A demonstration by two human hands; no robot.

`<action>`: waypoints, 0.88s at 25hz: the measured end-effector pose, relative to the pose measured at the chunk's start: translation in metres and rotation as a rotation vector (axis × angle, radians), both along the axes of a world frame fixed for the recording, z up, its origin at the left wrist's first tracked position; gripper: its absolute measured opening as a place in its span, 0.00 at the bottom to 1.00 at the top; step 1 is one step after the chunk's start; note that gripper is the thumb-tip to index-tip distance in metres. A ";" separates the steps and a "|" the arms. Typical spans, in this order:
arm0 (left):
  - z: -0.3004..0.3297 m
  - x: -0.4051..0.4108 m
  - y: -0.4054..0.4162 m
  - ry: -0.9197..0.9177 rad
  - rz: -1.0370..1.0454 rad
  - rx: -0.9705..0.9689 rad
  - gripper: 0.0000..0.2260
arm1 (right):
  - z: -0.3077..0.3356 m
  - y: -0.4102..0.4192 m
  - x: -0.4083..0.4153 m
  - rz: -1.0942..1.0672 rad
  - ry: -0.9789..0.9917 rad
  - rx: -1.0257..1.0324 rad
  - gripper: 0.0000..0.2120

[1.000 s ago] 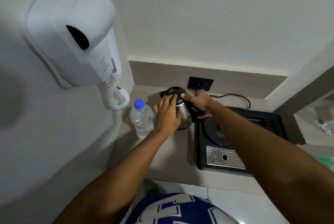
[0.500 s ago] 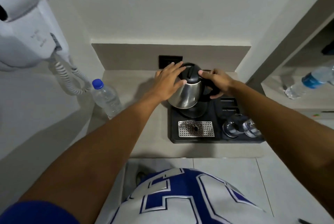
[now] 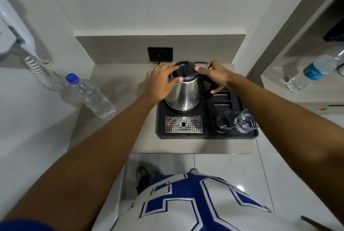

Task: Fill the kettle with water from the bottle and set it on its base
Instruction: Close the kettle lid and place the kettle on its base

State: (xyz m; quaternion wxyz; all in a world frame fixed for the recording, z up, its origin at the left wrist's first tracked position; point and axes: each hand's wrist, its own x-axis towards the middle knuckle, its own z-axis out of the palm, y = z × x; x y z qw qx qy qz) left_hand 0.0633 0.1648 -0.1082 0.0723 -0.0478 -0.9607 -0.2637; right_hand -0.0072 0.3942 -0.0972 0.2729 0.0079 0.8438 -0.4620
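A steel kettle (image 3: 183,93) with a black lid stands upright on the round base at the back left of the black tray (image 3: 206,134). My left hand (image 3: 160,81) rests on the kettle's left side and lid rim. My right hand (image 3: 214,75) holds the black handle, thumb on the lid. The lid is closed. The base itself is hidden under the kettle. A clear water bottle (image 3: 89,96) with a blue cap stands on the counter to the left, capped and apart from both hands.
Two upturned glasses (image 3: 235,121) and a metal drip grate (image 3: 183,124) sit at the tray's front. A wall socket (image 3: 160,54) with a cord is behind the kettle. A hair dryer's coiled cord (image 3: 44,72) hangs at left. Another bottle (image 3: 314,69) lies on the right shelf.
The kettle has moved from the counter beside the bottle rightward onto the tray and now sits lower on its base. Both hands stayed on it.
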 end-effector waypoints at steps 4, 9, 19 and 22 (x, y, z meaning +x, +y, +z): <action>-0.002 -0.004 0.009 0.034 0.076 0.070 0.22 | -0.028 0.018 0.000 -0.254 -0.032 -0.415 0.04; 0.000 -0.009 0.013 0.003 0.103 0.133 0.23 | -0.042 0.030 -0.003 -0.339 -0.042 -0.554 0.03; -0.003 -0.004 0.003 -0.021 0.122 0.148 0.28 | -0.038 0.015 0.006 -0.419 0.038 -0.489 0.05; -0.002 -0.003 0.004 -0.038 0.114 0.157 0.27 | -0.036 0.009 0.013 -0.452 0.101 -0.456 0.05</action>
